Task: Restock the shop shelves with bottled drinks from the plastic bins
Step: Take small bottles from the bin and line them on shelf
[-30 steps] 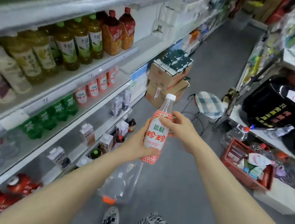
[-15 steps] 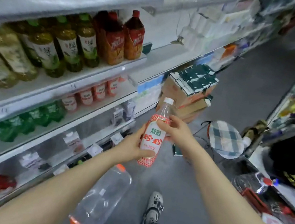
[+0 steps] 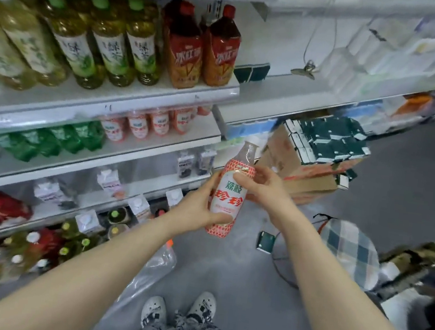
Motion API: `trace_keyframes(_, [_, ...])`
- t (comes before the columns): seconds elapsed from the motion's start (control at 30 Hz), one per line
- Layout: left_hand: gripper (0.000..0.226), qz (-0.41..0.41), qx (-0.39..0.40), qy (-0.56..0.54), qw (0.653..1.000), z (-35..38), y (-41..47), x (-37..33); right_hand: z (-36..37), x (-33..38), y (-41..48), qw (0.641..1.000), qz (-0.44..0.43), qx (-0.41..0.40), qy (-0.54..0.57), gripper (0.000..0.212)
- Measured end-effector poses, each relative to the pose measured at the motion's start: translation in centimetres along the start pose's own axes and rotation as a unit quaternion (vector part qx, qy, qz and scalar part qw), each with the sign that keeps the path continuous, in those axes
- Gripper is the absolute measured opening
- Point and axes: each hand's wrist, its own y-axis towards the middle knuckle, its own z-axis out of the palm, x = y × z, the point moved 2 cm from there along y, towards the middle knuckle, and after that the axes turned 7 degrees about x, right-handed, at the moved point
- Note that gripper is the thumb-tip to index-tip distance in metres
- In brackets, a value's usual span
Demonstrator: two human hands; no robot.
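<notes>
1. A drink bottle (image 3: pixel 230 194) with a white cap and a red-and-white label is held nearly upright in the aisle, above the floor and in front of the shelves
2. The left hand (image 3: pixel 195 206) wraps round its lower half, its grip closed on the bottle
3. The right hand (image 3: pixel 260 189) holds the upper label, thumb across the front, its grip also on the bottle
4. Matching bottles (image 3: pixel 144 125) stand on a shelf to the left; green tea bottles (image 3: pixel 111 42) and red tea bottles (image 3: pixel 198 47) fill the shelf above
5. Cardboard boxes (image 3: pixel 306 170) sit just beyond the hands
</notes>
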Motion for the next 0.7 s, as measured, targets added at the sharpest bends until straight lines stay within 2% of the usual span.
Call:
trace_keyframes(0.1, [0.094, -0.002, -0.007, 0.004, 1.000, -0.1, 0.6, 0.0, 0.0, -0.3, 0.9, 1.000, 0.012, 0.005, -0.005, 0.059])
trace_keyframes(0.23, [0.095, -0.015, -0.024, 0.001, 1.000, 0.2, 1.8, 0.6, -0.4, -0.6, 2.6, 0.999, 0.022, 0.033, -0.017, 0.052])
trace_keyframes(0.33, [0.100, -0.038, -0.051, -0.010, 0.998, 0.5, 3.0, 1.6, -0.6, -0.7, 4.7, 0.996, 0.050, 0.075, -0.010, 0.046])
trace_keyframes(0.47, [0.104, -0.075, -0.094, -0.030, 0.992, 0.4, 6.1, 2.9, -1.4, -0.8, 9.3, 0.988, 0.083, 0.127, -0.019, 0.054])
trace_keyframes(0.6, [0.106, -0.107, -0.155, -0.072, 0.979, 0.9, 9.8, 4.1, -2.7, -0.6, 14.0, 0.978, 0.089, 0.183, -0.049, 0.035])
trace_keyframes(0.7, [0.108, -0.122, -0.186, -0.099, 0.970, 0.8, 12.7, 5.3, -3.2, -1.2, 17.4, 0.977, 0.072, 0.192, -0.066, 0.030])
